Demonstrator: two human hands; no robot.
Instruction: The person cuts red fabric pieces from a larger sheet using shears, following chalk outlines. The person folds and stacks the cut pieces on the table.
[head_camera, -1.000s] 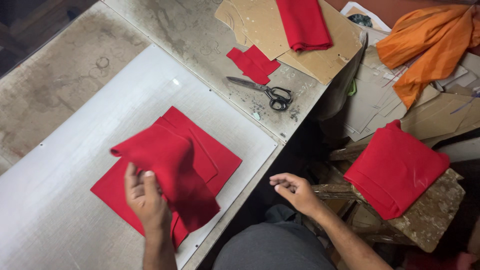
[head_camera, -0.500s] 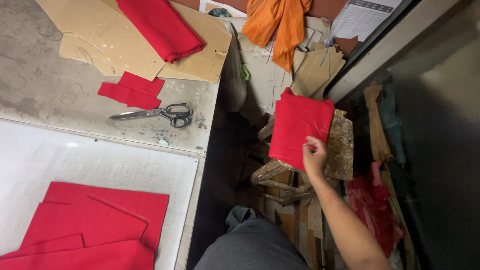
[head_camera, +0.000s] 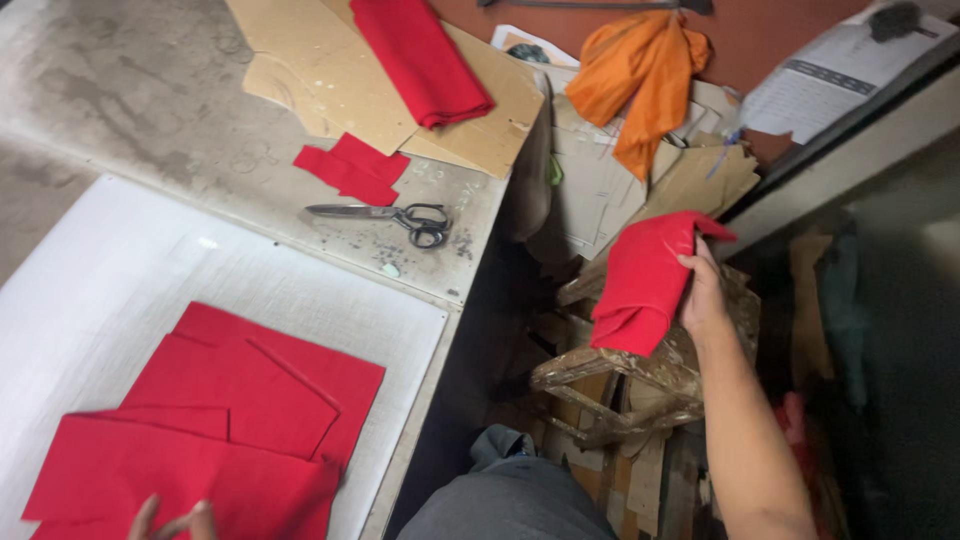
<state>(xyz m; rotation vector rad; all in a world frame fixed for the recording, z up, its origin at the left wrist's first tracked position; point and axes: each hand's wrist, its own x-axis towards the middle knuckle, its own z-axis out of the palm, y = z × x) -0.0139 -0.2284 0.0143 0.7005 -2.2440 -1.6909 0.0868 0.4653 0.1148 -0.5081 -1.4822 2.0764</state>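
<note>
The right hand (head_camera: 703, 290) reaches out to the side of the desk (head_camera: 130, 110) and has a folded stack of red cloth (head_camera: 645, 280) in its grip; the fingers curl round the stack's upper right edge, closed on the fabric, and the stack tilts up off a worn wooden stool (head_camera: 620, 385), its lower end just above or touching the stool's seat; which of the two cannot be told.

The left hand (head_camera: 175, 522) shows only as fingertips at the bottom edge of the view; they rest spread and flat on the nearest of several cut red fabric pieces (head_camera: 240, 420), gripping nothing that can be seen; these pieces overlap one another on a white sheet (head_camera: 110, 270) that covers the near part of the desk.

Farther back on the bare, stained desk lie black-handled scissors (head_camera: 385, 215), blades pointing left; just beyond them sit two small red scraps (head_camera: 350, 170), one over the other; behind those a cardboard pattern (head_camera: 480, 120) carries a folded red cloth roll (head_camera: 420, 60) laid slantwise across it.

Past the desk's right end an orange cloth (head_camera: 645, 75) hangs over a heap of cardboard pieces (head_camera: 690, 180), and a printed paper sheet (head_camera: 840, 70) lies at the upper right; the person's grey-trousered knee (head_camera: 510, 500) shows at the bottom.
</note>
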